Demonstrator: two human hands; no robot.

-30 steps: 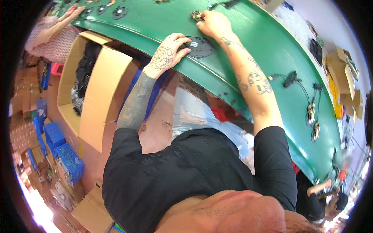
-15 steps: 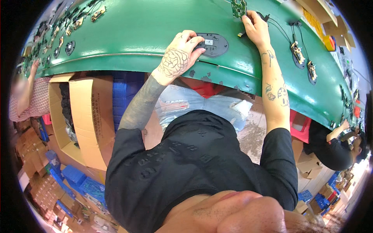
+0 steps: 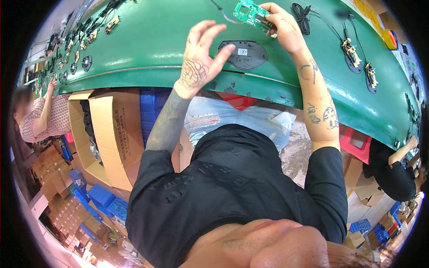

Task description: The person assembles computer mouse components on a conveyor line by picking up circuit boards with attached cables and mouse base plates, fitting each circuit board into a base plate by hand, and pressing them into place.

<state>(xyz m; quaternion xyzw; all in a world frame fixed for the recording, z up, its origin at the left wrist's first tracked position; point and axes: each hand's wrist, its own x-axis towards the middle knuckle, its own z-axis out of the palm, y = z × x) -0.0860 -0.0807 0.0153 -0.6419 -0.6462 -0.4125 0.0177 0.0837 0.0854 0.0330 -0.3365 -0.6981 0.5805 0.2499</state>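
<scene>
A green circuit board (image 3: pixel 245 10) is pinched by its right end between the thumb and fingers of my right hand (image 3: pixel 286 30). My right hand holds it above the green work surface (image 3: pixel 156 35), beyond a black base plate. That black base plate (image 3: pixel 257 54), oval with a waist and a small white label, lies flat near the front edge. My left hand (image 3: pixel 201 56) is open just left of it, fingers spread, holding nothing; the thumb tip overlaps the plate's left end, and I cannot tell whether they touch. A dark, blurred cable (image 3: pixel 222 10) runs off beside the board's left end.
A bundled black cable (image 3: pixel 301 18) lies right of my right hand. Farther right are black bases with boards (image 3: pixel 351 56) and cables. Similar parts (image 3: pixel 87 63) line the far left. An orange tape dispenser (image 3: pixel 389 39) stands at the back right. Co-workers sit at both sides; an open carton (image 3: pixel 109 138) stands left.
My left hand has come off the base plate, its fingers opening. My right hand has brought the circuit board leftward and tilted it. The view has shifted slightly.
</scene>
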